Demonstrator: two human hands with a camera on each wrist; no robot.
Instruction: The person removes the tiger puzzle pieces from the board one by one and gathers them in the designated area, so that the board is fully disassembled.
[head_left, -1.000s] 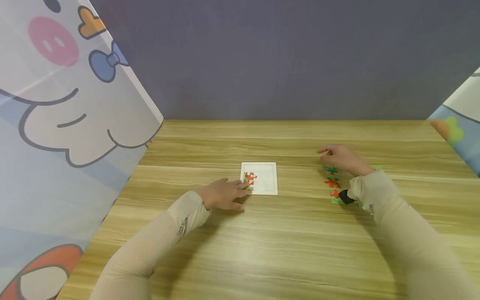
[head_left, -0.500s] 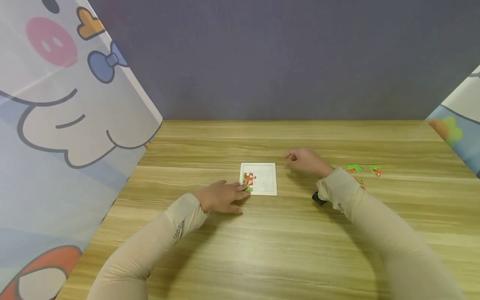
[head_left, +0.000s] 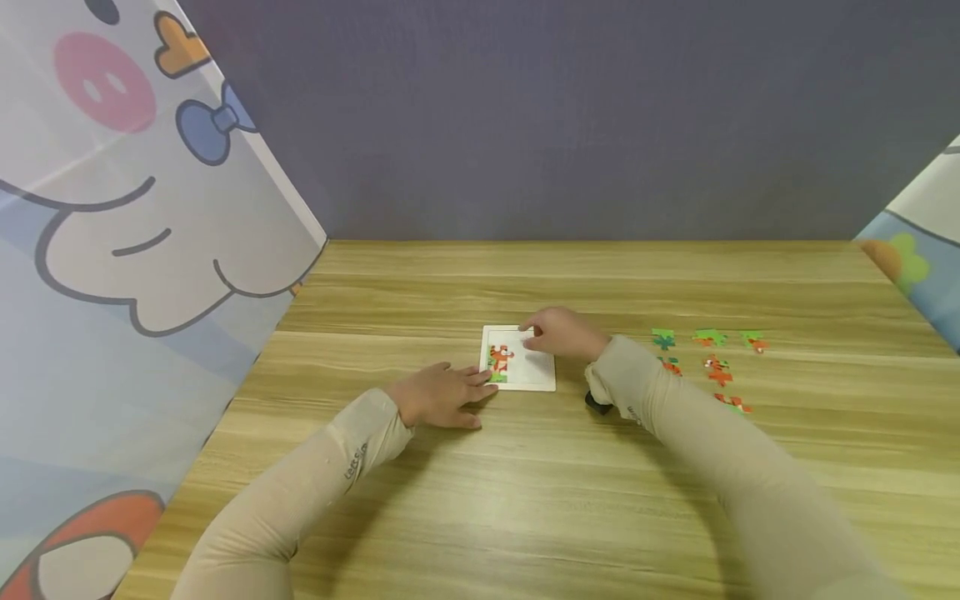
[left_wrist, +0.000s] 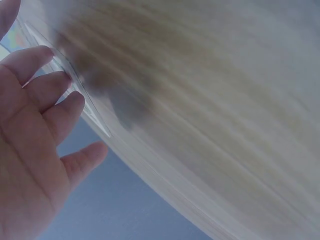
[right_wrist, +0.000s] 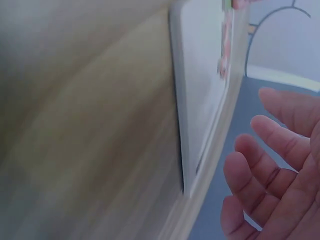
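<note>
A white square puzzle tray (head_left: 546,377) lies on the wooden table, with joined jigsaw pieces (head_left: 500,358) in orange and green along its left part. My left hand (head_left: 438,395) is spread flat, its fingertips at the tray's lower-left edge; the left wrist view shows those fingers (left_wrist: 56,82) beside the rim. My right hand (head_left: 564,335) is over the tray's upper-right corner with bent fingers. The right wrist view shows its fingers (right_wrist: 250,185) curled beside the tray. I cannot tell whether a piece is between its fingertips.
Several loose jigsaw pieces (head_left: 717,371) in green and orange lie to the right, some partly hidden by the right sleeve. A grey partition (head_left: 585,125) stands along the table's back edge. Cartoon-printed panels (head_left: 150,250) flank the table.
My right hand has moved left from above the loose pieces to the tray's upper-right corner, uncovering more of the pieces. The left hand stays nearly still at the tray's edge.
</note>
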